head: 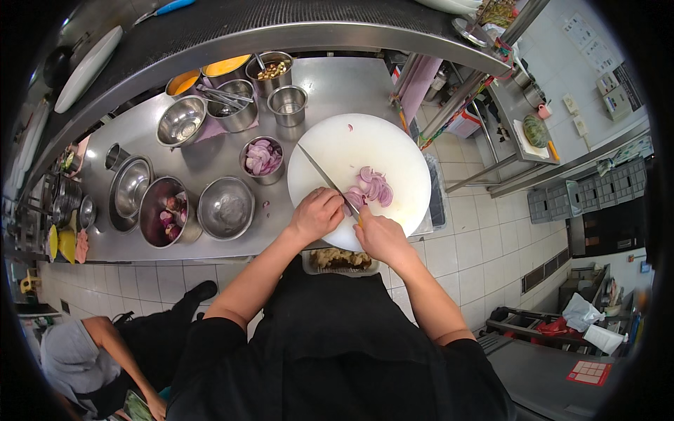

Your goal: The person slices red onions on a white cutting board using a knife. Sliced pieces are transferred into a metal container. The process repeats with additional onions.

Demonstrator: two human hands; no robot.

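A round white cutting board (326, 138) lies on the steel worktable before me. My right hand (380, 231) is closed on the yellow handle of a kitchen knife (322, 172), whose blade points up and to the left over the board. Right beside the blade, my left hand (318, 211) rests with curled fingers; whether it holds a piece of onion is hidden. Sliced red onion (376, 187) lies in a loose pile to the right of the blade. More slices fill a steel pot (261, 159) left of the board. A steel bowl farther left holds whole red onions (171, 217).
An empty-looking steel bowl (226, 208) stands near the table's front edge. Several steel pots and bowls, one with metal tongs (225, 96), stand at the back left. A steel shelf (295, 36) spans the far side overhead. At lower left is another person (84, 358).
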